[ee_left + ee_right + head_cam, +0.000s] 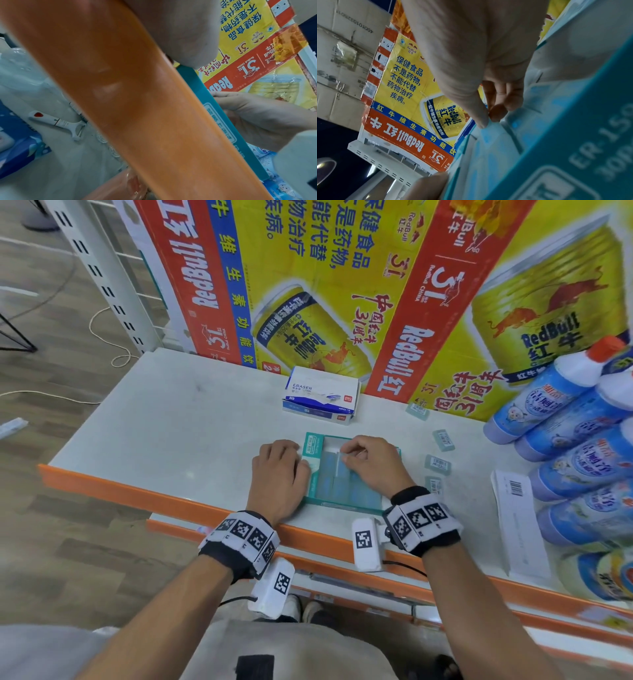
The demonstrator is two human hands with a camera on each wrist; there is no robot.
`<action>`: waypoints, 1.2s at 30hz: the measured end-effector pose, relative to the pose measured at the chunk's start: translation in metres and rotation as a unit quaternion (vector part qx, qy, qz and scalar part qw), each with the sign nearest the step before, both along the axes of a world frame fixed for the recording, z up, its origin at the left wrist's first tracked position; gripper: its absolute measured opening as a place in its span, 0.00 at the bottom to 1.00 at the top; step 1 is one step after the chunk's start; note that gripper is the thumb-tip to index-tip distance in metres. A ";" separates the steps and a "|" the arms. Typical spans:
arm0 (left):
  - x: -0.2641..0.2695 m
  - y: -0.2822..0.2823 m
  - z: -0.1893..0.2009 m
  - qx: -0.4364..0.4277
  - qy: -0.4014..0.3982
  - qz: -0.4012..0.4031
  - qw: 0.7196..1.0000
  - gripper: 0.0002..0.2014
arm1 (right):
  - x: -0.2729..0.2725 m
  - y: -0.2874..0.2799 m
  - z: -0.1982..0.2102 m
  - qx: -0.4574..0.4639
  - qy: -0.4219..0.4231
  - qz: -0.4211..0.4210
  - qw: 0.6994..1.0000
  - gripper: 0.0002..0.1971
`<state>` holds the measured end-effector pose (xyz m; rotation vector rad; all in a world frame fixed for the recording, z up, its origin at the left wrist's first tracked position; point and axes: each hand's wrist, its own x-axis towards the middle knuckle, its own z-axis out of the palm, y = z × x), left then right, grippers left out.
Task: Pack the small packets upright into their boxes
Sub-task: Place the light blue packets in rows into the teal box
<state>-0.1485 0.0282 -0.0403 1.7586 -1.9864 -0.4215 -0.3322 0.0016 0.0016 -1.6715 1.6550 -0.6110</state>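
An open teal box (342,503) lies flat near the shelf's front edge, partly filled with pale blue packets (356,491). My right hand (344,457) reaches into it, and thumb and forefinger pinch the top edge of one packet (494,135) standing in the box (573,135). My left hand (301,462) lies against the box's left flap with bent fingers, steadying it. In the left wrist view only the heel of that hand (180,33) and the box's teal side (223,121) show. Several loose packets (437,464) lie on the shelf to the right.
A blue and white eraser box (320,397) stands behind the teal one. Blue bottles (575,467) are piled at the right, with a paper slip (517,522) in front. Printed cartons (342,285) wall the back. The orange shelf edge (171,501) runs under my wrists.
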 end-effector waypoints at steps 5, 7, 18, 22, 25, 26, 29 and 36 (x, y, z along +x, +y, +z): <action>-0.001 0.001 0.002 0.000 -0.003 0.006 1.000 0.27 | 0.002 -0.002 -0.007 -0.014 0.032 -0.001 0.999 0.07; -0.001 0.001 0.003 -0.001 -0.001 0.005 1.000 0.30 | 0.001 -0.002 -0.010 -0.017 0.042 0.006 0.999 0.08; -0.001 0.002 0.002 -0.009 0.027 0.015 0.999 0.27 | -0.038 0.000 0.005 -0.092 -0.002 -0.049 0.995 0.09; -0.002 0.001 0.002 -0.009 0.027 0.019 0.999 0.27 | -0.084 0.001 0.008 -0.090 0.130 -0.104 0.982 0.12; -0.002 0.001 0.003 -0.010 0.026 0.019 0.999 0.28 | -0.107 0.002 0.001 0.014 0.269 -0.103 0.957 0.17; -0.003 0.001 0.004 -0.009 0.024 0.018 0.999 0.28 | -0.111 0.003 0.000 0.040 0.283 -0.108 0.952 0.18; -0.004 0.002 0.004 -0.006 0.021 0.021 1.000 0.28 | -0.119 0.004 -0.001 0.055 0.275 -0.122 0.952 0.15; -0.006 0.004 0.003 -0.009 0.021 0.029 0.999 0.29 | -0.121 0.003 0.003 0.034 0.225 -0.108 0.968 0.17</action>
